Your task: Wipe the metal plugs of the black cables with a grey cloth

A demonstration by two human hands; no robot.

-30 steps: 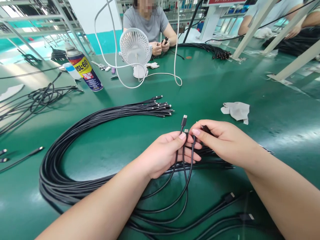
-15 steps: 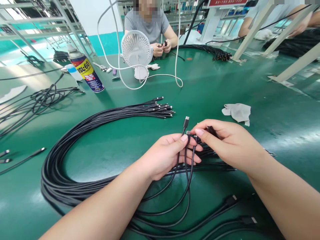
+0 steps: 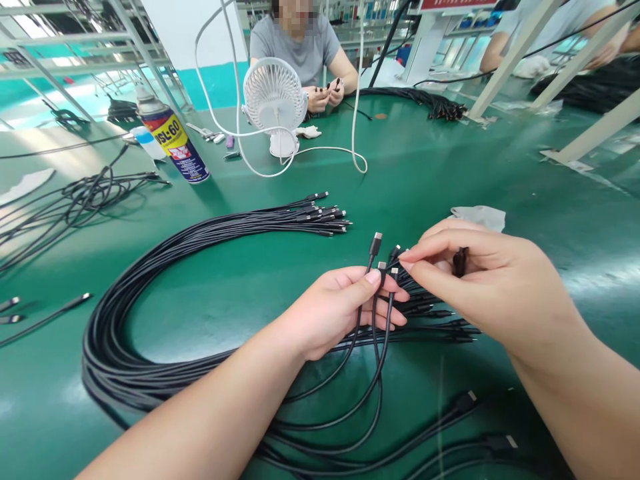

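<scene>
My left hand (image 3: pixel 340 310) is closed around three black USB-C cables (image 3: pixel 375 247), their metal plugs pointing up past the thumb and fingers. Just to the right, my right hand (image 3: pixel 500 287) is closed, thumb and index fingertips pinched together; whether anything tiny sits between those tips I cannot tell. Small dark pieces (image 3: pixel 461 261) show inside its curled fingers. A thick looped bundle of black cables (image 3: pixel 115 320) lies on the table, one set of ends near the middle and the other partly hidden behind my hands. More cable plugs (image 3: pixel 467 400) lie close to me at lower right.
A white fan (image 3: pixel 275 100) with a looping cord and a spray can (image 3: pixel 173 137) stand beyond the bundle. Tangled cables (image 3: pixel 95 193) lie left. Behind my right hand is a white cloth-like scrap (image 3: pixel 480 217). A co-worker (image 3: pixel 300 47) sits opposite, handling small dark items.
My right hand has moved right and slightly up, away from the plugs in my left hand, and now covers part of the white scrap. My left hand keeps its hold, nearly still.
</scene>
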